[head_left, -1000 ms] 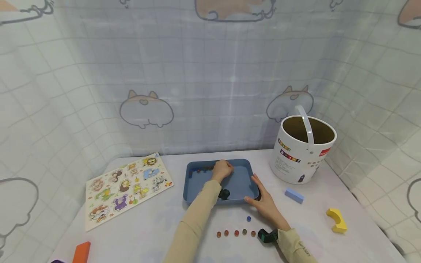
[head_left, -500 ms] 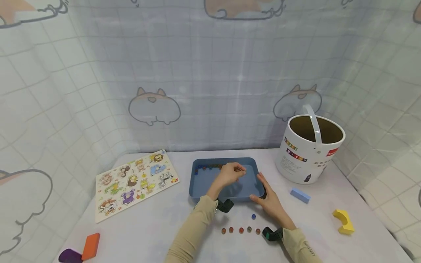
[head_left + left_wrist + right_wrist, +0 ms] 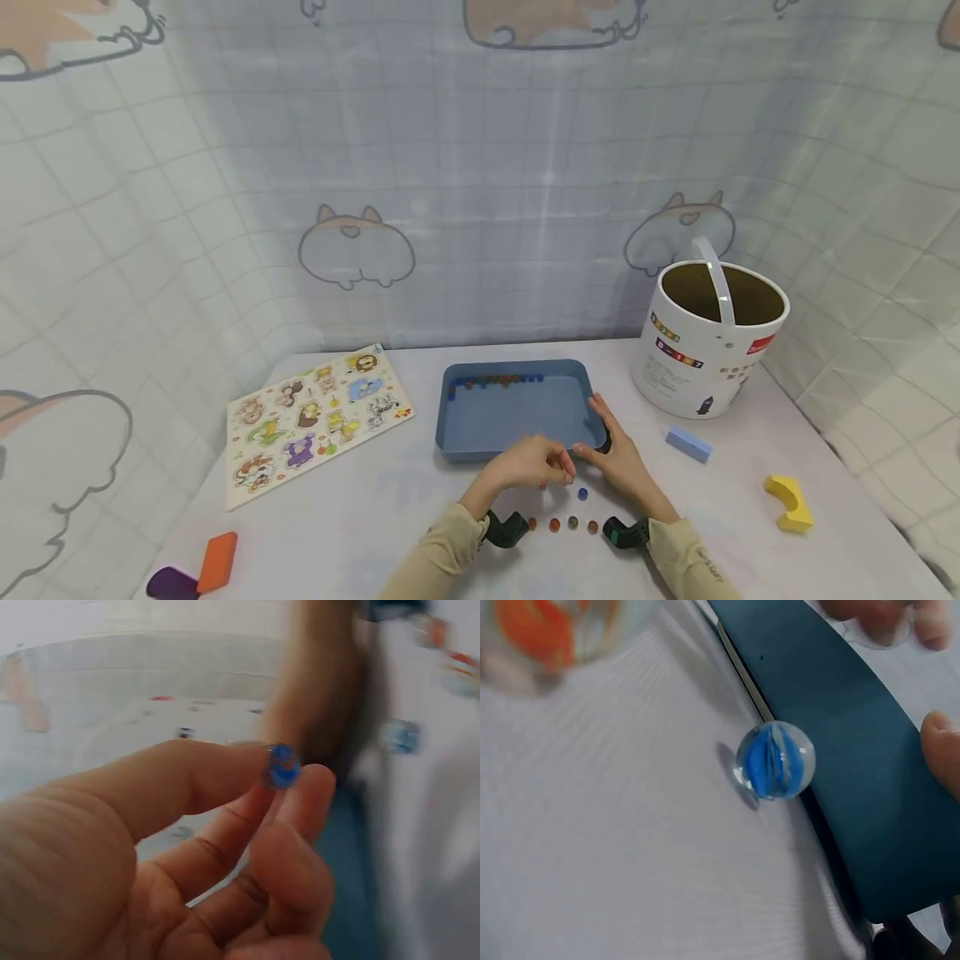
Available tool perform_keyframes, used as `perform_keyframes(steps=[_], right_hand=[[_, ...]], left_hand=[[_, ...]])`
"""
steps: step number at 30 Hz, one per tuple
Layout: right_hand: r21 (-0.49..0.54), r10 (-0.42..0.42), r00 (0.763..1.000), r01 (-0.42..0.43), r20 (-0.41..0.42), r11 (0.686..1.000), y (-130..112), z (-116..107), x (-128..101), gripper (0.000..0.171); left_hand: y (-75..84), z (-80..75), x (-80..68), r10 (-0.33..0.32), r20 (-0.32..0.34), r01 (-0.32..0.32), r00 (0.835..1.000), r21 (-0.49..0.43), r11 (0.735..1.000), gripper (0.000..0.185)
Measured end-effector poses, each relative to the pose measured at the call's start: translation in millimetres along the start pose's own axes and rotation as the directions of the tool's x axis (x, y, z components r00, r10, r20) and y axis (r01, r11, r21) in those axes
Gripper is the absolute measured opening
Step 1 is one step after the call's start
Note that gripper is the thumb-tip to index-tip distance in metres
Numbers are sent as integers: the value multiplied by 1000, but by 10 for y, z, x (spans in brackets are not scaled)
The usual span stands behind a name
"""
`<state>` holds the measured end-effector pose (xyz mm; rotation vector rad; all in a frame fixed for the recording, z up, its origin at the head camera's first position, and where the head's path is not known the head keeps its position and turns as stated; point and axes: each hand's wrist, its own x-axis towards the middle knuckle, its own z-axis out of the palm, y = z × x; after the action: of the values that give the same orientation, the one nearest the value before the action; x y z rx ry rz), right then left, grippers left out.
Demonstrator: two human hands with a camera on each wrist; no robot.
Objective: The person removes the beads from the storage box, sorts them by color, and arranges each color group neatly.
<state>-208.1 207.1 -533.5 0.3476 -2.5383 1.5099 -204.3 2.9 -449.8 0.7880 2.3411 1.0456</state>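
A row of marbles [image 3: 562,524] is laid out on the white table [image 3: 360,533] nearest the viewer, between the two wrists, with an orange one seen blurred in the right wrist view. Just beyond the row, a blue marble [image 3: 582,494] rests alone on the table; in the right wrist view it is seen just beside the near wall of the tray. A second blue marble [image 3: 281,766] is pinched between the thumb and forefinger of the left hand [image 3: 531,464], whose other fingers are curled (this is plain in the left wrist view). The hand is held just in front of the tray [image 3: 457,437], above the table. The right hand [image 3: 618,462] is placed beside it with straight fingers laid against the tray's near right corner; nothing is gripped by it.

Inside the blue tray, a line of small marbles [image 3: 495,382] is gathered along the far wall. To the left, an animal puzzle board [image 3: 318,421] lies flat, and at the near left edge an orange block [image 3: 217,562] and a purple block [image 3: 168,583] are seen touching. To the right, a pale blue block [image 3: 687,443] and a yellow arch block [image 3: 789,503] lie well apart. Farther back on the right, a white bucket [image 3: 701,350] stands upright with its handle raised. A curtain with cartoon animals [image 3: 480,183] is hung behind the table.
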Motion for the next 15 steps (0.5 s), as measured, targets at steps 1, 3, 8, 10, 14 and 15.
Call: perform_keyframes(steps=[1,3,8,10,14,15], right_hand=[[-1,2,1000,-2,1,1000,-2,-3,-2,87],[2,3,1000,-3,5,1000,-5,-9,-3,87],[-3,-1,1000,1,8,1000,-8,-24,-6,86],[-1,2,1000,-2,1,1000,-11,-26,-8,86],[-6,7,1000,-7,-2,1000,-8,-14,-12,86],[-9,7,1000,-7,3,1000,-6,-8,-15,86]], left_hand=[[-21,29,0,-5,4,4,1000,32,999,5],[-49,81,2,-17,1,17,1000,79,997,7],[-57,151,51,-64,-12,65,998,147,987,6],[-43,161,64,-74,-13,75,997,157,985,5],[-39,201,60,-101,-18,103,995,183,978,7],[-43,218,52,-110,-25,112,994,187,976,7]])
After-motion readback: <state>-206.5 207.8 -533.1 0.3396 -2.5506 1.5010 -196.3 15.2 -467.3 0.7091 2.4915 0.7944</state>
